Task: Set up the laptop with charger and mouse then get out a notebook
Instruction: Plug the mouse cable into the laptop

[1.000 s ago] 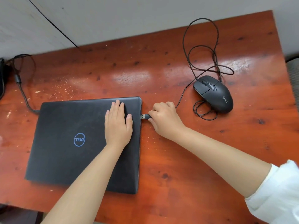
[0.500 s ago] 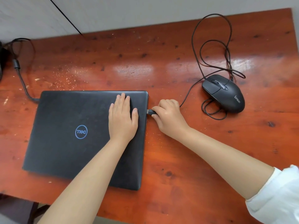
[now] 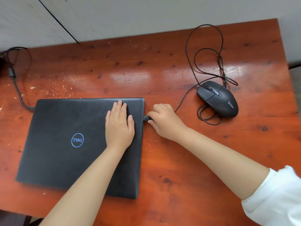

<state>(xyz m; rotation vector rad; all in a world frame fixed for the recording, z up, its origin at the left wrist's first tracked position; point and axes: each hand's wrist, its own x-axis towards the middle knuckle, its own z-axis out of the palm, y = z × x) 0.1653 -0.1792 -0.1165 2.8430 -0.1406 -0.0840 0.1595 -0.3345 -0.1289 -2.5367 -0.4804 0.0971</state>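
Note:
A closed black laptop with a blue logo lies on the red-brown wooden table. My left hand rests flat on its lid near the right edge, fingers together. My right hand pinches the mouse's USB plug, which sits against the laptop's right side. The black wired mouse lies to the right, its cable looped behind it. A charger cable runs into the laptop's left rear corner. No notebook is in view.
A grey wall stands right behind the table. The table's right edge is near the mouse, with a dark chair part beyond it. Light crumbs or dust speckle the wood behind the laptop.
The USB plug has gone from a short gap beside the laptop to against its right side. My left hand stays on the lid. The camera view has shifted.

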